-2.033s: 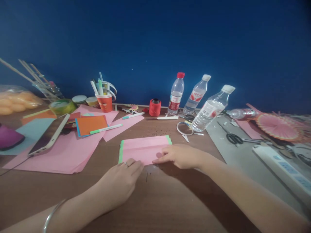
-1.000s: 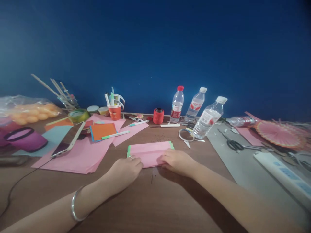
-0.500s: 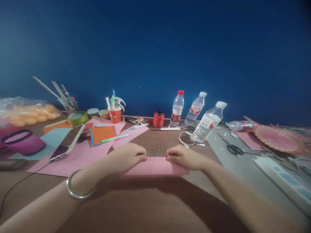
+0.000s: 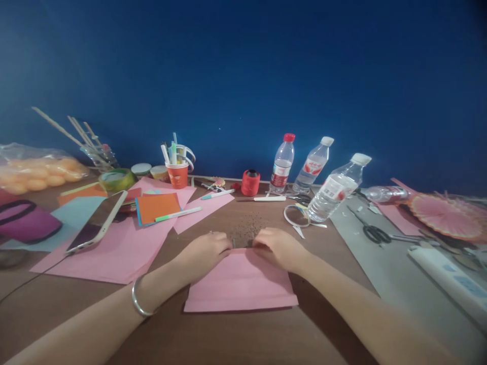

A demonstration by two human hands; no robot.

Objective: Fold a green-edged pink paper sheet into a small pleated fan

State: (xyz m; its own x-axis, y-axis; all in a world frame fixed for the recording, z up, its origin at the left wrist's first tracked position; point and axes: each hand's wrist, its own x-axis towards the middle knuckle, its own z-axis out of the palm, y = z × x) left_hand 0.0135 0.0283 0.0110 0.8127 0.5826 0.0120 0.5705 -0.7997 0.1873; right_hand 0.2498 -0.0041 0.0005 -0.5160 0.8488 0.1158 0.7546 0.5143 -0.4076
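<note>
A pink paper (image 4: 239,286) with crease lines lies in front of me on the brown table. My left hand (image 4: 209,249), its fingers closed, grips the paper's far edge at the left. At the far right corner, my right hand (image 4: 276,248) has curled fingers closed on the same edge. The fingertips of both hands are partly hidden. Just beyond the paper are small dark specks on the table.
To the left lie pink sheets (image 4: 125,253), a phone (image 4: 97,223) and orange paper (image 4: 158,208). A red cup of pens (image 4: 177,176) and a red spool (image 4: 250,183) stand behind. Bottles (image 4: 335,188), scissors (image 4: 375,234) and a power strip (image 4: 449,281) are at the right.
More of the pink paper's surface now shows, its near edge lower in the picture. My hands have come slightly closer together at the far edge. The view has shifted a little.
</note>
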